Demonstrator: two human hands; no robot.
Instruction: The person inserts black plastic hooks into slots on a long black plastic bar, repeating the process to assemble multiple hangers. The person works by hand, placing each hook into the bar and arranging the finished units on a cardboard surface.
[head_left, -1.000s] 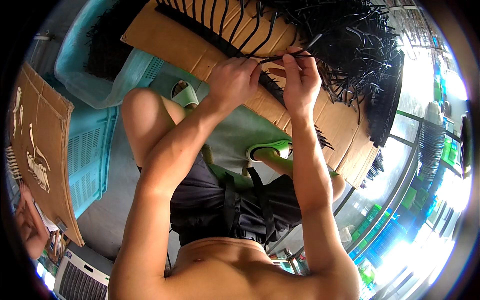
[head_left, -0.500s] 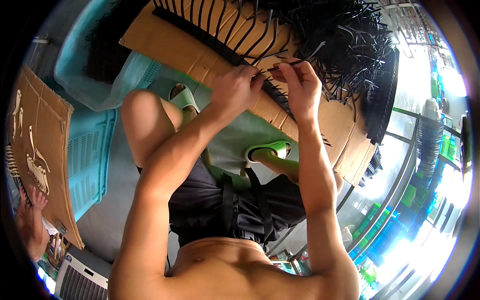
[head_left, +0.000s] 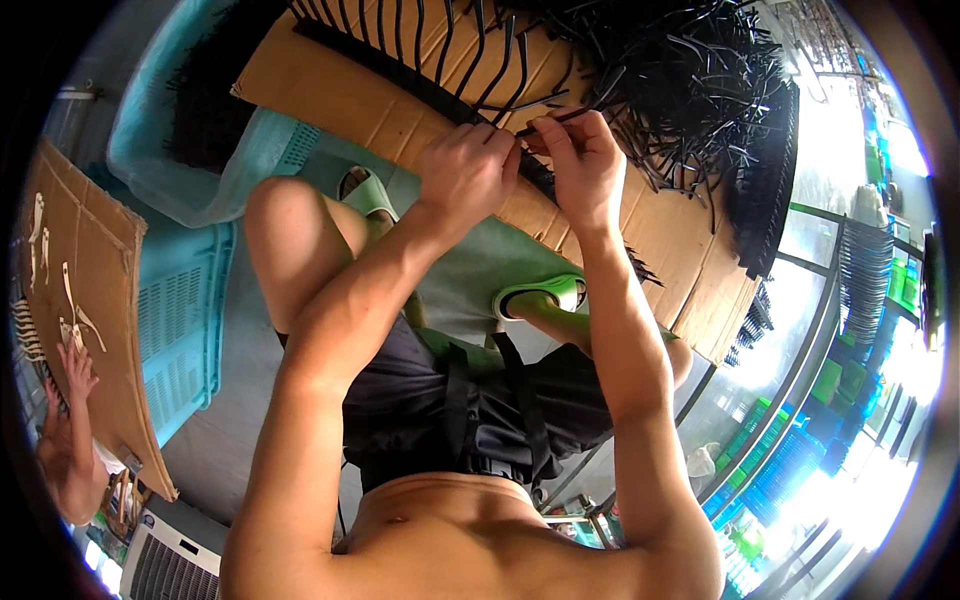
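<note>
Both hands, left hand (head_left: 468, 172) and right hand (head_left: 580, 165), pinch one thin black strip (head_left: 560, 117) between pressed fingers over the cardboard sheet (head_left: 380, 100); a firm, steady pinch near the strip's end looks best.

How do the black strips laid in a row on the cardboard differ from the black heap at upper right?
The row of strips lies side by side and evenly spaced; the heap is tangled and piled. Bare cardboard shows between the row's strips, while the heap hides it. Both look like the same thin black strips.
</note>
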